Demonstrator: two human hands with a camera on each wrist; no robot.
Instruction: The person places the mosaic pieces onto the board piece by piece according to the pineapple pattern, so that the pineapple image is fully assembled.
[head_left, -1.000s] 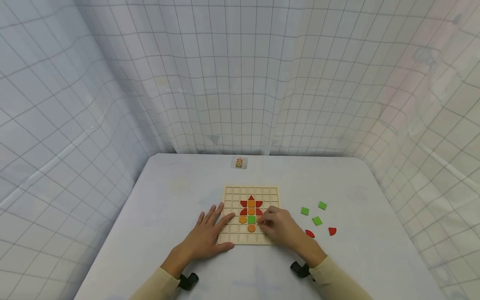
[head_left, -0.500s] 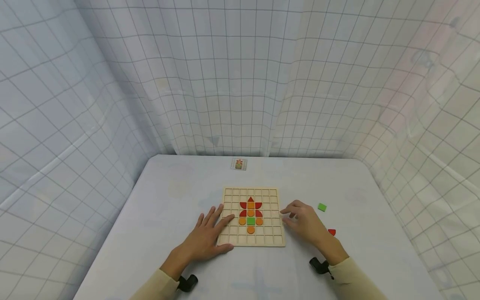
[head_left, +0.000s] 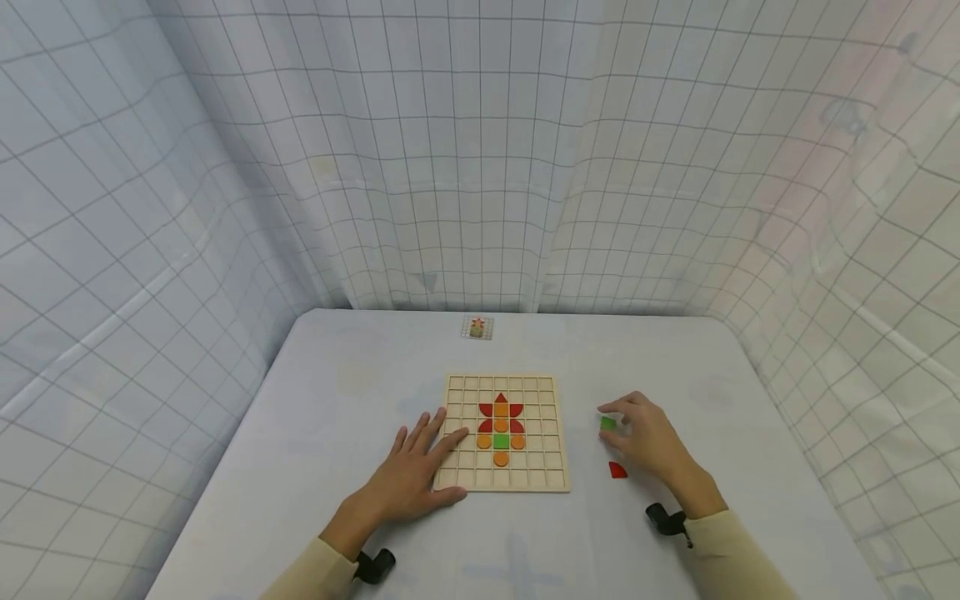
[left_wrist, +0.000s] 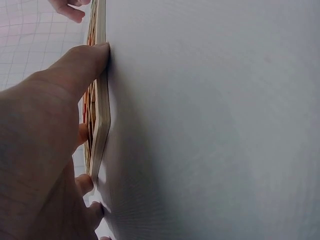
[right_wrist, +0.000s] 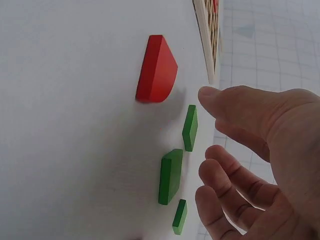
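The green square tiles [right_wrist: 171, 176] lie loose on the white table [head_left: 360, 400] to the right of the wooden grid board [head_left: 502, 432], three of them in a short row in the right wrist view, flat on the cloth and apart from one another; from the head camera only one of them [head_left: 608, 423] shows, just under the fingertips. The right hand [head_left: 651, 442] hovers over them with its fingers loosely bent and spread, thumb stretched toward the nearest tile, holding nothing and not touching any tile that can be seen. A red quarter-round tile [head_left: 617, 471] lies just beside the green ones, on the side nearer the person, between the hand and the board's right edge. The left hand [head_left: 415, 473] rests flat on the table at the board's near left corner, fingers straight and laid across the board's edge, thumb [left_wrist: 85, 62] pressed against the board's side. On the board, red, orange and one green tile [head_left: 502, 441] sit in the cells as a flower figure. A small pattern card [head_left: 477, 327] lies at the far edge of the table, well apart from the board.
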